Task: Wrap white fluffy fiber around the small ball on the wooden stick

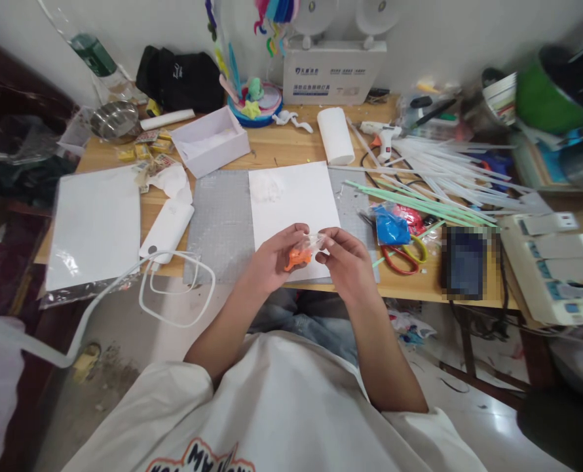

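Observation:
Between my hands, over the near part of the white paper point(296, 213), is a small clear plastic packet with soft-looking orange stuff point(299, 258) in it. My left hand point(276, 261) is closed around the orange end. The fingers of my right hand point(349, 263) pinch the clear, crumpled end. I cannot make out whether the packet is torn. Under the paper lies a grey cutting mat point(223, 216). To the right of my right hand are a similar blue packet point(392, 225), a red packet point(409, 219) and scissors point(404, 257) with red and yellow handles.
A hot glue gun point(384, 136) and many white and green sticks point(419, 200) cover the right side. Beyond are a pixelated dark device point(466, 262) and a power strip point(551, 269). An open white box point(211, 141), a white corded device point(168, 226) and bagged paper point(95, 223) lie left.

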A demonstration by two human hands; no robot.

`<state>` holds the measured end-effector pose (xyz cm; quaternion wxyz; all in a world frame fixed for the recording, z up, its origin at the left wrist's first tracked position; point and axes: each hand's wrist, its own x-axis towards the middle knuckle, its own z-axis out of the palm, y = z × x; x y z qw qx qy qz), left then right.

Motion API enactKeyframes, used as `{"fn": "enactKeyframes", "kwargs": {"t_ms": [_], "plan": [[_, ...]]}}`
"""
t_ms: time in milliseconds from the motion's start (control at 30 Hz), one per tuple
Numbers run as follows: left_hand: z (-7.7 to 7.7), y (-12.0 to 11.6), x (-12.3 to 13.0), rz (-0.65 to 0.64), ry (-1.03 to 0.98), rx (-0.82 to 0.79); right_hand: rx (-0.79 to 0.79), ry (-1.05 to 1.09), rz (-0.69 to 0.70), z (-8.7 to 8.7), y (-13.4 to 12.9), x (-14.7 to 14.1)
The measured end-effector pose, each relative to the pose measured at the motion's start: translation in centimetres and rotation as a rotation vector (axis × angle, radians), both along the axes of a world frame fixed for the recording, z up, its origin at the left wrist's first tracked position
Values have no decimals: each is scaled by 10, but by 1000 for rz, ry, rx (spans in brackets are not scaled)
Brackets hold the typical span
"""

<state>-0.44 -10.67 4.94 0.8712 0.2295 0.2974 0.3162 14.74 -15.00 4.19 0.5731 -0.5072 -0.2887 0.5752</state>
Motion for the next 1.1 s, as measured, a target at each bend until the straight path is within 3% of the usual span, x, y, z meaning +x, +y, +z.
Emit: {"fn": "enactKeyframes", "kwargs": {"t_ms": [67,167,367,500,667,767,900,1000,1100], "plan": [[6,-3,0,-60,-34,31,27,-19,-67,-1,-1,-4],[10,-8,2,-76,22,137,105,-217,-221,-8,-3,-11],[0,-16,9,210,224,282,162,-392,-342,-12,-9,-17],[-7,-22,13,286,334,365,172,-532,-444,-12,-12,-19],[-13,-25,15,373,563,617,128,-438,-459,-20,-14,-23],[-15,-24,14,381,570,646,54,-276,-465,-18,-14,-22],[-13,-24,12,365,600,655,-45,-43,-296,-8,-13,-15],[-11,-23,10,288,603,716,-6,-139,-131,-4,-11,-9],[-10,-23,9,256,601,759,60,-231,-141,-5,-10,-8]]}}
